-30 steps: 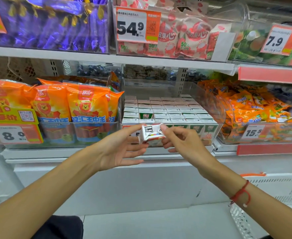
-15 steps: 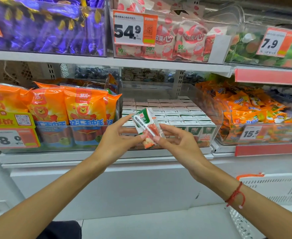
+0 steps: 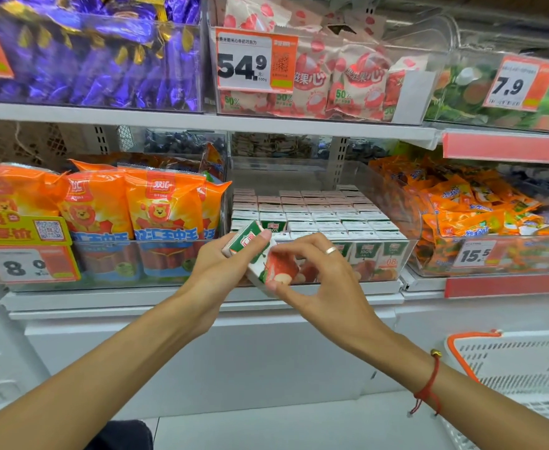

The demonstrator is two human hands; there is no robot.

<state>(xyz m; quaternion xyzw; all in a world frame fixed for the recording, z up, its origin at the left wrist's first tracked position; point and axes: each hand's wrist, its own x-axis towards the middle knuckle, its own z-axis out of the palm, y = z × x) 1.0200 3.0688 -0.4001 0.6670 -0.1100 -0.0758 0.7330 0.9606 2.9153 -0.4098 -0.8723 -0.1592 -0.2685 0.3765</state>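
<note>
Holding a tilted carton [image 3: 257, 259] just before the bin [image 3: 391, 196]: the left hand [image 3: 221, 267] wraps its grip round the 10 o'clock end, thumb on top; the right hand [image 3: 321, 277] pinches the 4 o'clock end.

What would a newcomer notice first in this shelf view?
At the centre, the left hand and right hand grip a small tilted juice carton in front of rows of matching cartons. Bright orange snack packs fill the shelf to the left, and a big 54.9 price tag hangs above.
</note>
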